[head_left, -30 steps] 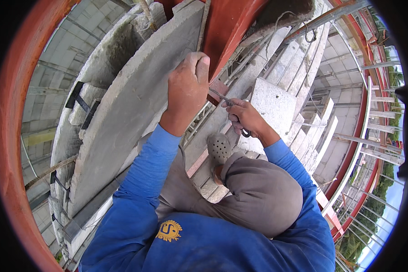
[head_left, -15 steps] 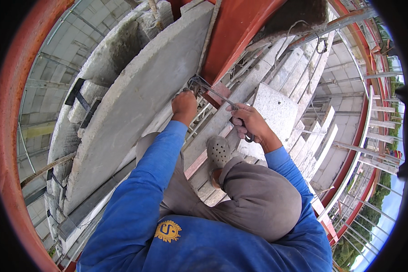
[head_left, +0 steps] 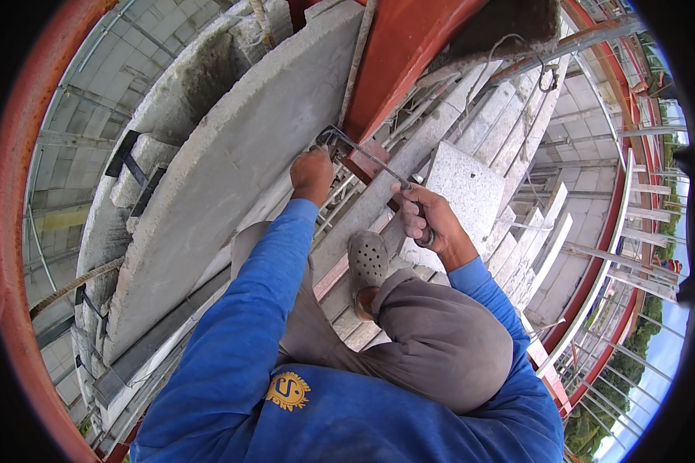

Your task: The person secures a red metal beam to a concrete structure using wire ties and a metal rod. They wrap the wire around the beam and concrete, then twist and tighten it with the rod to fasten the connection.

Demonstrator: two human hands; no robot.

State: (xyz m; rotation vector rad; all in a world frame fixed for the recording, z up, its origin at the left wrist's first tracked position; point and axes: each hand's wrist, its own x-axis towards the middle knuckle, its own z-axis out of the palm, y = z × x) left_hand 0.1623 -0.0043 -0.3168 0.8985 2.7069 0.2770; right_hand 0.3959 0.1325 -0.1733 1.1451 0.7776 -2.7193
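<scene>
Metal rod: thin and straight, its long axis slanting from the right hand up and left; the metal rod (head_left: 371, 158) has its far end just below the red beam's tip.
Right hand: fingers closed around the rod's lower end; the right hand (head_left: 426, 216) is above the bent knee.
Left hand: the left hand (head_left: 312, 176) is curled closed on a small dark metal piece (head_left: 329, 140), its exact shape hard to make out.
Change: a second ago, the left hand was higher, against the panel; now it is lower.
Materials: smooth-faced, rough-edged grey panel (head_left: 232, 154); painted red beam (head_left: 401, 65); speckled whitish board (head_left: 465, 185); perforated clog (head_left: 368, 260).
</scene>
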